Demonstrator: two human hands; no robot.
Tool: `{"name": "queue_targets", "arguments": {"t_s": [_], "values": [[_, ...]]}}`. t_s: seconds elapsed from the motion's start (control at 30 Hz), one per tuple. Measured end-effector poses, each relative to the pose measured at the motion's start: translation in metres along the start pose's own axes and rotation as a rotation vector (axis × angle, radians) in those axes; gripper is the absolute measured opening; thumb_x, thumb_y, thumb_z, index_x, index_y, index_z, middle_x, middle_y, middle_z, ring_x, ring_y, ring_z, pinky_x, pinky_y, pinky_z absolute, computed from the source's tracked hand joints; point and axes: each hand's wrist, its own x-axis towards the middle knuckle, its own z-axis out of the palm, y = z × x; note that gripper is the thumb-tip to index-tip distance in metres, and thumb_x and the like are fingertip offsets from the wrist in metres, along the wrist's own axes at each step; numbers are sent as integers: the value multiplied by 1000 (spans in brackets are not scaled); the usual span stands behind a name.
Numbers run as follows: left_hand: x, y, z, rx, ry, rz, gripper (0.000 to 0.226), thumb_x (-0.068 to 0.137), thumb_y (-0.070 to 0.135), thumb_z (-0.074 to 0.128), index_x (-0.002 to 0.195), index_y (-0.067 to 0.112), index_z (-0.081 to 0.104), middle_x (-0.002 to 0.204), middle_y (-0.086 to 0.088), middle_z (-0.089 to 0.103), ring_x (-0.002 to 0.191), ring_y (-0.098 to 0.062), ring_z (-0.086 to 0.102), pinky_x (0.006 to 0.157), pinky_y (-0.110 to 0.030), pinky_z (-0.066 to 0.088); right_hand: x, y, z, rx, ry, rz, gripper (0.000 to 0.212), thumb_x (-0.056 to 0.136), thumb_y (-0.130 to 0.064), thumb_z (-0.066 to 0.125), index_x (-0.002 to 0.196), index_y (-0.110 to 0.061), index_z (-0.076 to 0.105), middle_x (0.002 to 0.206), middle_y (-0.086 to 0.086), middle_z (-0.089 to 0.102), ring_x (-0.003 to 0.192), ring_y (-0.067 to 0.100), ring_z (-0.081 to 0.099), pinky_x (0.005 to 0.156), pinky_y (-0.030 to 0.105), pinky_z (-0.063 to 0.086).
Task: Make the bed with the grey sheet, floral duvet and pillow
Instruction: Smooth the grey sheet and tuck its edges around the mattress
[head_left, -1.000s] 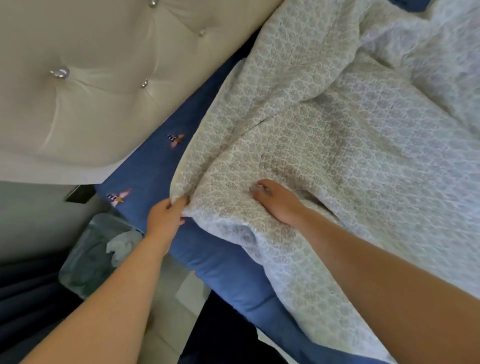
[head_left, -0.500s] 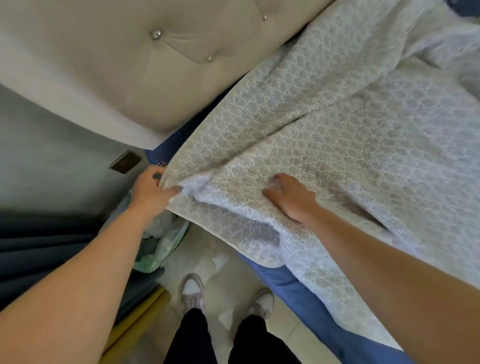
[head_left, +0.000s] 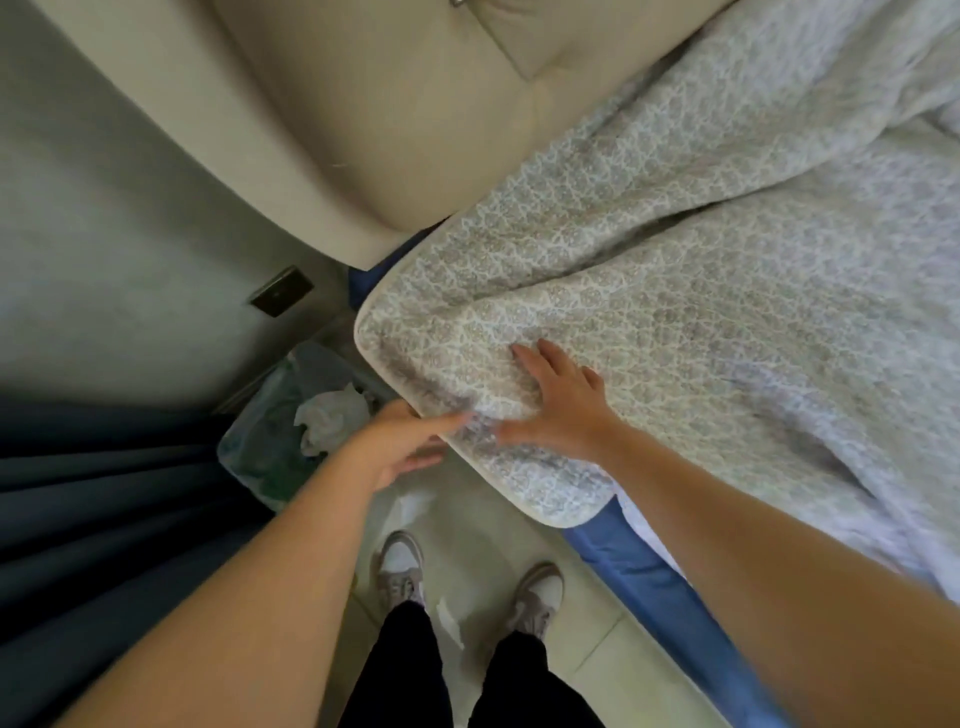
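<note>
The floral duvet (head_left: 701, 291), pale grey with a fine white pattern, covers the bed up to the cream tufted headboard (head_left: 363, 119). Its rounded corner hangs over the mattress edge near me. My right hand (head_left: 558, 402) lies flat on that corner with fingers spread. My left hand (head_left: 400, 441) is at the duvet's hem just below the corner, fingers loose and touching the edge, gripping nothing. A blue fitted sheet (head_left: 639, 561) shows along the bed's side under the duvet. I see no grey sheet or pillow.
A bin lined with a clear bag (head_left: 291, 431) holding crumpled paper stands on the floor by the bed corner. Dark curtains (head_left: 104, 519) hang at the left. A dark wall plate (head_left: 282, 298) sits on the grey wall. My shoes (head_left: 400, 566) stand on pale tiles.
The duvet corner was pulled toward the head corner of the bed and now covers it. My left hand let go of the hem. My right hand spread flat on the corner.
</note>
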Motion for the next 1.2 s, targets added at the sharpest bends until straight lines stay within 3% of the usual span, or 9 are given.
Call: {"name": "queue_targets", "arguments": {"t_s": [0.1,0.2,0.4,0.57,0.7,0.83,0.93,1.1,1.2], "values": [[2,-15,16,53,-24,-4,40,82,11,74,120,9,60,119,-7,67,107,-20,63,88,-34,53,1,4,-6,-122,-77,-24,107,75,-48,74,152,-38,1,162,0,-2,148,22,8,118,45,9],[10,-17,15,-89,115,45,31,96,6,54,127,7,54,124,-11,62,109,-28,61,86,-38,53,-1,1,-20,-80,112,-19,88,79,-35,75,150,-34,25,158,-3,21,141,23,32,114,45,26],[2,12,-76,190,853,141,33,101,11,38,132,3,47,135,-19,50,118,-37,50,97,-42,41,-25,3,-28,-274,772,-62,34,73,-1,71,98,-17,53,95,2,51,85,24,48,77,34,33],[-8,21,-71,478,1050,277,27,88,6,59,111,10,46,131,-18,45,119,-37,44,96,-48,40,-61,12,14,-18,266,-75,9,94,-17,50,102,-14,54,93,1,57,78,27,59,58,32,42],[-12,-9,-7,695,833,421,18,85,19,66,89,14,48,120,-15,48,107,-38,50,91,-48,44,-102,29,62,19,122,82,43,84,-45,63,117,-22,46,110,-4,51,100,19,51,81,34,46],[6,-60,38,202,683,-66,62,87,41,61,132,4,43,134,-18,49,116,-37,51,96,-47,47,-138,56,100,-74,210,260,53,74,-43,75,113,-21,47,110,-2,46,102,22,46,85,35,40],[5,-78,66,-140,345,-288,45,99,33,49,137,10,41,128,-10,50,108,-27,52,98,-48,46,-158,79,114,-42,342,391,41,82,-29,70,118,-22,51,117,1,50,109,26,49,89,37,38],[-2,-67,88,-406,139,-176,27,104,30,38,124,19,52,128,-5,55,131,-24,45,105,-45,36,-160,98,88,238,287,411,30,103,-32,39,118,-14,57,100,10,65,94,32,61,73,35,41],[2,-59,78,-487,234,-65,24,103,13,37,117,6,55,112,-7,57,123,-23,53,87,-28,49,-163,87,72,494,114,398,49,100,-53,28,100,-14,59,81,5,63,82,29,62,69,33,41]]}}
